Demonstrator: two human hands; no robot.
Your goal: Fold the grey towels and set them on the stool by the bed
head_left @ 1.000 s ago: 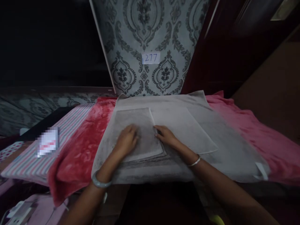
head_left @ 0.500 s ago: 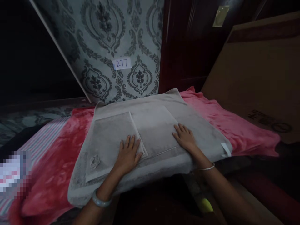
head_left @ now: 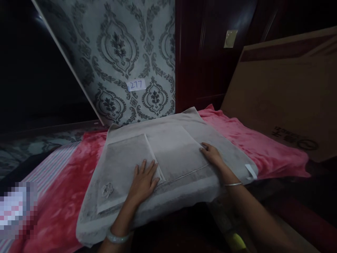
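The grey towel [head_left: 168,123] lies spread on a pink blanket [head_left: 244,140], with two folded layers on top of it. The left hand [head_left: 143,181] is open and lies flat on the seam between these layers, fingers spread. The right hand [head_left: 212,154] rests at the right edge of the lighter layer, fingers a little bent; whether it pinches the cloth I cannot tell. A cardboard box [head_left: 284,102] stands at the right.
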